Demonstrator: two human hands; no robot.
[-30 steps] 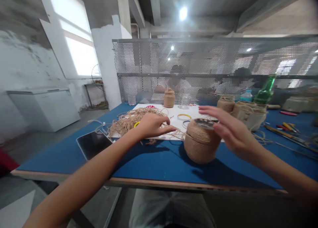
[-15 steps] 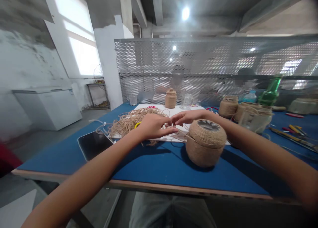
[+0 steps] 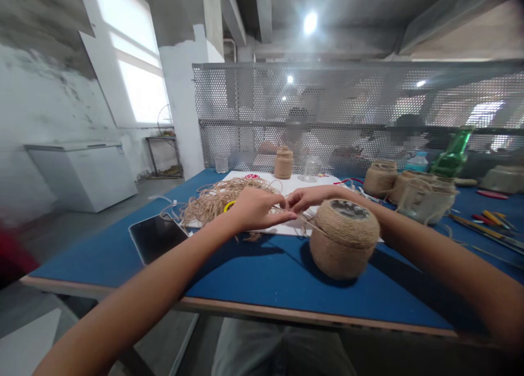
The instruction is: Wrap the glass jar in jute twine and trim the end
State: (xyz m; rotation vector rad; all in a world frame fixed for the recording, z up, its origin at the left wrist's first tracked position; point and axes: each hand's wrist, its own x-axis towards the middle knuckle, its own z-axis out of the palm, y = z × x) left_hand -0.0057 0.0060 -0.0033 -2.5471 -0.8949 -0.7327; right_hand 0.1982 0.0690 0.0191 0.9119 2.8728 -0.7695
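A perforated metal screen (image 3: 347, 92) is set along the far side of the blue surface (image 3: 254, 278). Part of the surface is covered by a white sheet (image 3: 297, 184), whose left side is overlain by a loose, tangled pile of twine (image 3: 216, 201). The twine-wound cylinder (image 3: 344, 248) is placed right of centre, between the right forearm and the near edge; a round greyish recess is shown in its top, with contents too blurred to be made out. At the far right a green bottle (image 3: 452, 155) is seen behind a glass jar. The left hand (image 3: 260, 208) is held at the right end of the pile, and the right hand (image 3: 313, 196) just beyond the cylinder, the fingertips of the two being close together. A phone (image 3: 159, 238) is laid flat beside the pile. A twine-wrapped jar (image 3: 284, 164) is stood at the back of the sheet. A yellow ring (image 3: 229, 206) is partly hidden by the left wrist. A strand of twine (image 3: 306, 221) is stretched from the cylinder's side toward both hands; it is pinched by the right fingers, while whether it is gripped by the left fingers cannot be told.
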